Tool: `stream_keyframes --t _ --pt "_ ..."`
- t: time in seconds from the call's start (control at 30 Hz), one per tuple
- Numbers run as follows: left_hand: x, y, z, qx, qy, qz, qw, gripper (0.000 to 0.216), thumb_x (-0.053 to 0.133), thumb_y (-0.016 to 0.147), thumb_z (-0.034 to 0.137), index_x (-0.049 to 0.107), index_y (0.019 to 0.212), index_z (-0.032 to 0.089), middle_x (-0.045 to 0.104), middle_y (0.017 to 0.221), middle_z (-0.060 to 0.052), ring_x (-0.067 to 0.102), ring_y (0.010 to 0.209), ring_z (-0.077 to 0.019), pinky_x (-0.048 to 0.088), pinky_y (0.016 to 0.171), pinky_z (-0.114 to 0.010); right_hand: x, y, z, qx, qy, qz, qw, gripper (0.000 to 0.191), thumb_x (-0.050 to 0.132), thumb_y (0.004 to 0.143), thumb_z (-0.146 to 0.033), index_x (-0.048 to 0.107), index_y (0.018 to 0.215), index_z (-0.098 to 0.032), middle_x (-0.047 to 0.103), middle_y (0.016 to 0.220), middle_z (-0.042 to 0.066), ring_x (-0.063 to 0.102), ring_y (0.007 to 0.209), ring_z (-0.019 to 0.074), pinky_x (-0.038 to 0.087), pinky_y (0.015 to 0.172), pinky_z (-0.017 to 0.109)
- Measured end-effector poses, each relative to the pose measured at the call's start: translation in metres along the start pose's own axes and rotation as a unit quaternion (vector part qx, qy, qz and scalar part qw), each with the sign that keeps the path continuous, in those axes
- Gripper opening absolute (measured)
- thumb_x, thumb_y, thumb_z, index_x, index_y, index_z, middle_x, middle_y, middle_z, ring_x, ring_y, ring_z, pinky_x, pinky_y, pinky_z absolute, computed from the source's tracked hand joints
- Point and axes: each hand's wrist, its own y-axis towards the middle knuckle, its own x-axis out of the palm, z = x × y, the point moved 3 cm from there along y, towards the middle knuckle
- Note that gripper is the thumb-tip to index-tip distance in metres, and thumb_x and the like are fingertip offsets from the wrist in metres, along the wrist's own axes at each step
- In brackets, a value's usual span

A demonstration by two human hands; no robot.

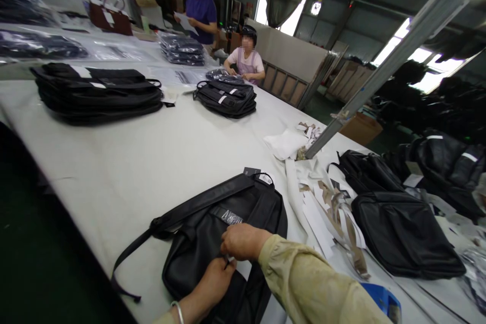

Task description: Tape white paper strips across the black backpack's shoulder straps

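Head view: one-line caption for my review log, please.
Both hands, left and right, pinch at a black bag lying flat on a white table.

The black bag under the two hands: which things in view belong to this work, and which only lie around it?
In the work:
- black bag, flat on the white table
- left hand and right hand, both pinching at its front
- its strap

Lying about:
- stacks of black bags
- paper strips
- another black bag
- blue object

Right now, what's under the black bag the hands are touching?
The black bag lies flat on the pale table, both hands on it. Whatever sits directly beneath it is covered.
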Motion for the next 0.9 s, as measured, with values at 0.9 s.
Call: stream_keyframes --t 0.9 --pt "-0.007 -0.006 0.011 -0.071 -0.166 -0.159 0.971 0.052 0.075 0.062 0.063 0.073 0.076 0.013 0.073 0.073 -0.007 0.064 0.082 -0.0288 0.048 0.076 -0.036 0.052 -0.080 -0.052 0.371 0.220 0.327 0.841 0.037 0.067 0.075 -0.020 0.064 0.111 -0.016 0.064 0.118 0.012 0.057 0.110 0.0256 0.045 0.101 0.045"
